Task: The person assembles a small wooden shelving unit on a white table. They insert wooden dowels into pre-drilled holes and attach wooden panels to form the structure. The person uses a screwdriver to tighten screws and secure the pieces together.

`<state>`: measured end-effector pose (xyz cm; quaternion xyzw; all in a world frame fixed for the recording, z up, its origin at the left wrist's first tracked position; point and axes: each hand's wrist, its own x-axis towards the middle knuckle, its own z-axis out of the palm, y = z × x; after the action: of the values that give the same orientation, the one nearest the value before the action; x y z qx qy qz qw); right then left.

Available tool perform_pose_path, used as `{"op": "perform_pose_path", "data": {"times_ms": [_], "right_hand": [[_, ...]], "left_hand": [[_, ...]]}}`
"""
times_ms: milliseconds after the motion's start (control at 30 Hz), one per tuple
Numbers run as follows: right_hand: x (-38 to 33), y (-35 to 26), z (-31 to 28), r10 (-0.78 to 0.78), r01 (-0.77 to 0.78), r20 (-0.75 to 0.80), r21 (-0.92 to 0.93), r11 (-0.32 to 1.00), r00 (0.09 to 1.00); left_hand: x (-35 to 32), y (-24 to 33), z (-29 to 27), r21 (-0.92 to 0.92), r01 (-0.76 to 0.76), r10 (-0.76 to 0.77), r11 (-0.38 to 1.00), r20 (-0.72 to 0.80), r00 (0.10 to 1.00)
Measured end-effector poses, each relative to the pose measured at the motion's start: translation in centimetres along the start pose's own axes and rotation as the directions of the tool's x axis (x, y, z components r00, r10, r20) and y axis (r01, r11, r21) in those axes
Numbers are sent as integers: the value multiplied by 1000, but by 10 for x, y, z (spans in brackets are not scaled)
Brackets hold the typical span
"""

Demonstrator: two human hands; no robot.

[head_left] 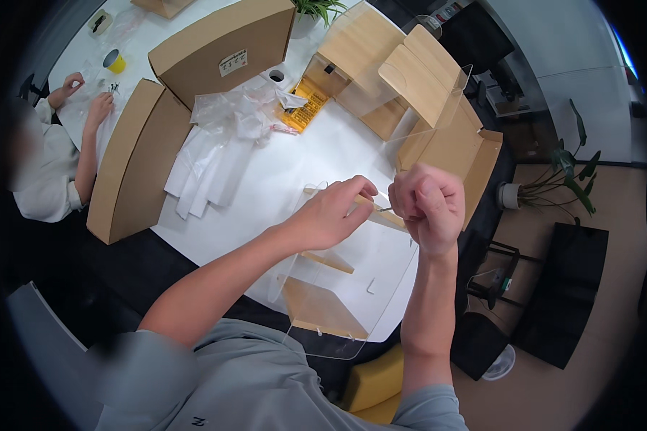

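Note:
A clear acrylic panel frame (338,291) with pale wooden boards (323,307) stands at the table's near edge, in front of my body. Over its far end, my left hand (334,215) has curled fingers, with thumb and forefinger close together by a wooden strip (389,218). Whatever they pinch is too small to make out. My right hand (431,205) is a fist raised just to the right. From it a thin metal-shafted tool (386,209) points toward my left fingertips; its handle is hidden. An L-shaped hex key (371,286) lies on the white tabletop, seen beside the clear panel.
A yellow tool case (305,105) lies open beside crumpled plastic wrap (241,115). Cardboard boxes (133,161) stand at the left. A wood-and-acrylic unit (388,72) stands at the back right, near an open carton (456,158). Another person (47,158) works at far left.

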<state>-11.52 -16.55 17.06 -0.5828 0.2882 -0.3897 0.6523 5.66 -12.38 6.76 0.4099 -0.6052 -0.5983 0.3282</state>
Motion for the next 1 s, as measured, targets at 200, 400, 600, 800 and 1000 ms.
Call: {"op": "perform_pose_path", "data": {"times_ms": [200,400,600,800,1000], "right_hand": [[-6,9,-16,-65,60,65,70,996,996],[-6,15,-11,-65,80,-79,200,977,995],[-4,20,25,-162,128,-517,-102,987,840],[-7,37,68,-507,123,-705,-520,845,496],[-32,22,66,-555,399,-686,-395,827,470]], "left_hand": [[2,2,1,-11,24,-24,1000,24,999],[0,1,0,-36,15,-14,999,19,1000],[-2,4,0,-32,33,-33,999,10,999],[-1,2,3,-51,33,-33,998,9,999],[6,-12,2,-12,-12,12,1000,5,1000]]}}
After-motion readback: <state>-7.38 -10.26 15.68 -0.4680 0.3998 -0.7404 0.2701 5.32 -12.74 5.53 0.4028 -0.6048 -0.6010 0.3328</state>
